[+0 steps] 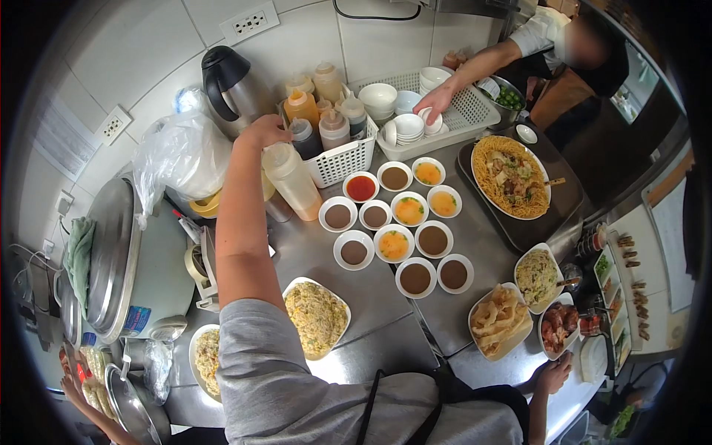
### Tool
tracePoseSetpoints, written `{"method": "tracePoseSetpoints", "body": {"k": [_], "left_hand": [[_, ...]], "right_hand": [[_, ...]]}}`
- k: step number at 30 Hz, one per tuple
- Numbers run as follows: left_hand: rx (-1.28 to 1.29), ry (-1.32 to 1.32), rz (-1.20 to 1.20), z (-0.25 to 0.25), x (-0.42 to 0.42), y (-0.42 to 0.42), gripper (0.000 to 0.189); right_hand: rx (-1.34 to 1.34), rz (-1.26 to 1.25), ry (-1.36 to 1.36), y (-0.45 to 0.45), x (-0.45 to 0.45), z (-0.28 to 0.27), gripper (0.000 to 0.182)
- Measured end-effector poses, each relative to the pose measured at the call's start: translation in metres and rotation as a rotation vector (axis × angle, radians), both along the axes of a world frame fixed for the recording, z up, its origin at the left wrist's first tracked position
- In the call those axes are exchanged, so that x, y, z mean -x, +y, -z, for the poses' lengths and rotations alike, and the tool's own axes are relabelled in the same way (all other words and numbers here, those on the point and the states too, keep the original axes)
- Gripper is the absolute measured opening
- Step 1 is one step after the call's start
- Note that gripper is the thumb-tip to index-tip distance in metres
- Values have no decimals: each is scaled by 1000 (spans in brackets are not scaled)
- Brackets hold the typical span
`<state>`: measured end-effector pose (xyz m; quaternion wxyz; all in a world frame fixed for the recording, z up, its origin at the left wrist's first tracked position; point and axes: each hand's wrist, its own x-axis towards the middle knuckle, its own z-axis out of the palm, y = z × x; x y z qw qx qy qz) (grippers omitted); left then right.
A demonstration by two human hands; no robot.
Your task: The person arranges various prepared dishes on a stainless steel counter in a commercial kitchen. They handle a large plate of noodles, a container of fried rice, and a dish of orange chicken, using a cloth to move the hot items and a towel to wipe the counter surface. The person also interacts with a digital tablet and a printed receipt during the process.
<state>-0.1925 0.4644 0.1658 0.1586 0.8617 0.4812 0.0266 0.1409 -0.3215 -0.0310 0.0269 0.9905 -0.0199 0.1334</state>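
Observation:
My left hand (264, 131) reaches to the near corner of a white perforated basket (342, 169) of squeeze bottles, beside a steel thermal jug (231, 83). Its fingers curl down; whether they grip anything is hidden. A tall translucent squeeze bottle (292, 181) with a little orange sauce leans just below that hand. At the lower right, my right hand (555, 374) is curled close to the bowl of glazed meat pieces (558, 327); I cannot tell if it holds the bowl. Several small white bowls of brown sauce (415, 279) and orange sauce with green bits (409, 209) stand on the steel counter (300, 247).
Another person's hand (436, 105) is at small white cups in a grey basket (473, 119). Noodles (510, 177) sit on a dark tray (520, 236). Fried rice (315, 320), fried wrappers (499, 320) and a large rice cooker (150, 261) stand nearby. Another person's arm (92, 411) shows lower left.

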Motion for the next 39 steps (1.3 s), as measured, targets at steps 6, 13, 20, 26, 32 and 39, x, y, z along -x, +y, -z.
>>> {"method": "tracePoseSetpoints", "body": {"k": [6,13,20,26,32,39], "left_hand": [[77,107,37,2,4,2,55],[-105,111,-21,-9,17,-21,35],[-97,106,106,16,37,1,38],[-183,287,-8,13,31,-9,38],[-264,-26,-131,-20,31,-30,57],[-299,-168,-207,-64,37,-48,60]], "right_hand": [[-4,-15,-26,-2,1,2,47],[-14,-5,8,-2,2,-1,46],[8,-22,-49,-8,-2,6,46],[0,-6,-22,-8,-4,7,47],[27,3,-63,-17,-6,17,47],[-7,-6,-38,-6,-1,6,49]]}}
